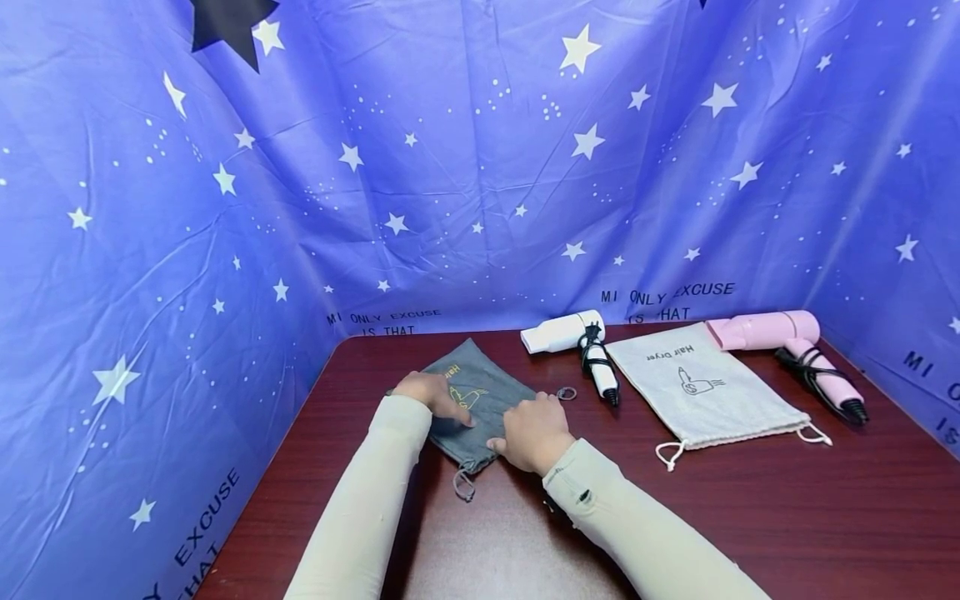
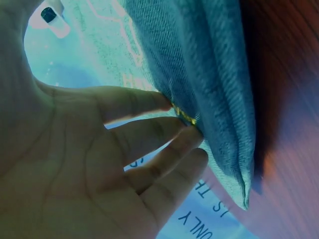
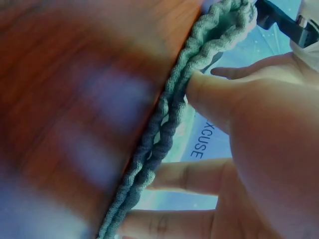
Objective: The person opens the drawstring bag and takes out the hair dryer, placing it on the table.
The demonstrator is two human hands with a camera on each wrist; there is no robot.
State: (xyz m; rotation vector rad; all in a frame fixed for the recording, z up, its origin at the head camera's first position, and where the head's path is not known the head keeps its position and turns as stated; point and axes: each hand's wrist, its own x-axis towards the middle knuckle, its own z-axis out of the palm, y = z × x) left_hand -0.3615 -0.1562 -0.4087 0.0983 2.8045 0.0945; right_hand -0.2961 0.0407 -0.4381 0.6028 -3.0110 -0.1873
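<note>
A grey drawstring bag (image 1: 491, 379) with yellow print lies at a slant on the table, its corded mouth toward the person. My left hand (image 1: 431, 394) rests on its left side; in the left wrist view the nearly straight fingertips touch the grey cloth (image 2: 209, 79). Over the bag's right side lies my right hand (image 1: 534, 433). Its thumb touches the gathered hem (image 3: 174, 104) in the right wrist view, while the other fingers reach behind the hem, their tips partly hidden. A grey cord loop (image 1: 464, 482) hangs from the near corner, and another cord loop (image 1: 567, 393) lies at the right corner.
A white hair dryer (image 1: 562, 332) with a black cord wound on its handle lies behind and to the right. Farther right are a white drawstring bag (image 1: 727, 408) and a pink hair dryer (image 1: 765, 331), whose nozzle overlaps that bag. A blue star-patterned curtain (image 1: 480, 167) surrounds the dark red table (image 1: 750, 517).
</note>
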